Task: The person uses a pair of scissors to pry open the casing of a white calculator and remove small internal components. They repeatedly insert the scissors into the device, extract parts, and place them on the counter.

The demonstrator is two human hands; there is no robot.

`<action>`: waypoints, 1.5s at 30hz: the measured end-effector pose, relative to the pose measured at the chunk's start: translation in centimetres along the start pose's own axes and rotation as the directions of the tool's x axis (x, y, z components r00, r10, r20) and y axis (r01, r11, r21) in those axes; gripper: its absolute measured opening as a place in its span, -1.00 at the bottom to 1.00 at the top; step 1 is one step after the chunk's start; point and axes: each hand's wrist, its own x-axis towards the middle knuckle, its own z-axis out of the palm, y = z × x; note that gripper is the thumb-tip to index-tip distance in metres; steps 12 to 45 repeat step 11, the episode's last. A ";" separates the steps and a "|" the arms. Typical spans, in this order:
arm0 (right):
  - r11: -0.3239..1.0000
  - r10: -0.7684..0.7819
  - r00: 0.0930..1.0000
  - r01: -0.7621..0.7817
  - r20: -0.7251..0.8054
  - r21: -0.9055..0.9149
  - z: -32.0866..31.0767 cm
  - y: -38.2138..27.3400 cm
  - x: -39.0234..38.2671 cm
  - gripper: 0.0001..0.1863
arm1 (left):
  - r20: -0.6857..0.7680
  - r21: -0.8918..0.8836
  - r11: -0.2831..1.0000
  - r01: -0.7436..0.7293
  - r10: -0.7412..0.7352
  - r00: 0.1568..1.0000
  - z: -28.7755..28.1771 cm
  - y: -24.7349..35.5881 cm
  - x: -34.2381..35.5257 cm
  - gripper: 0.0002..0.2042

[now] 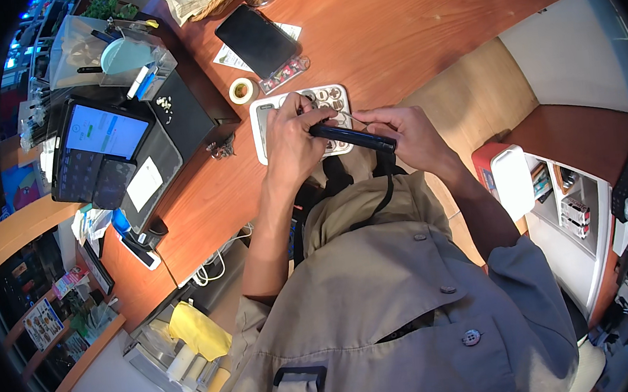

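Both hands meet over a white desk calculator (pixel 266 118) lying on a brown wooden counter (pixel 403 24). My left hand (pixel 296 139) grips one end of a dark, slim, tube-shaped object (pixel 354 137), its fingers curled over the calculator's keys. My right hand (pixel 407 134) pinches the other end of that dark tube. A black strap hangs down below the tube against my beige shirt. The hands hide much of the calculator.
A black phone (pixel 255 40) lies on paper beyond the calculator, with a small tape roll (pixel 243 90) beside it. A payment terminal with a lit screen (pixel 100 144) stands at left. A clear organiser with pens (pixel 111 53) is behind it. White shelves (pixel 569 211) stand at right.
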 end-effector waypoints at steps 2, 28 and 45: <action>1.000 0.010 1.000 -0.010 0.007 -0.001 0.2 0.1 -0.1 -0.66 | 0.003 0.015 1.000 -0.008 0.008 1.000 0.0 0.0 -0.1 -0.76; 0.983 0.171 0.983 -0.174 0.064 0.057 0.5 0.2 -0.2 -0.66 | -0.011 0.035 0.999 -0.029 0.030 1.000 -0.1 0.1 0.0 -0.74; 0.983 0.171 0.983 -0.174 0.064 0.057 0.5 0.2 -0.2 -0.66 | -0.011 0.035 0.999 -0.029 0.030 1.000 -0.1 0.1 0.0 -0.74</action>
